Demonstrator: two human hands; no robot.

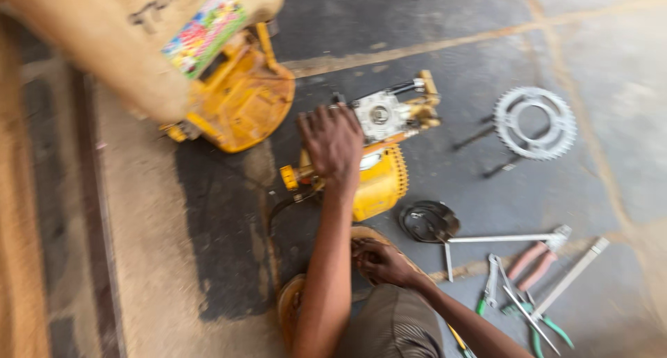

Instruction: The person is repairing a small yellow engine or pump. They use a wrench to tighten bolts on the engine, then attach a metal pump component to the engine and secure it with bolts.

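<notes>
- The left hand (332, 144) lies palm down with fingers curled over the yellow engine (372, 170), which sits on the stone floor (445, 25) at the middle of the scene.
- The right hand (381, 261) rests nearer, fingers bent against a round tan object (292, 304); whether it grips is unclear.
- A sprocket (535, 122) lies far right.
- Pliers (531, 264) and other hand tools lie near right.
- A yellow housing (240, 97) sits far left beside a sack (104, 38).
</notes>
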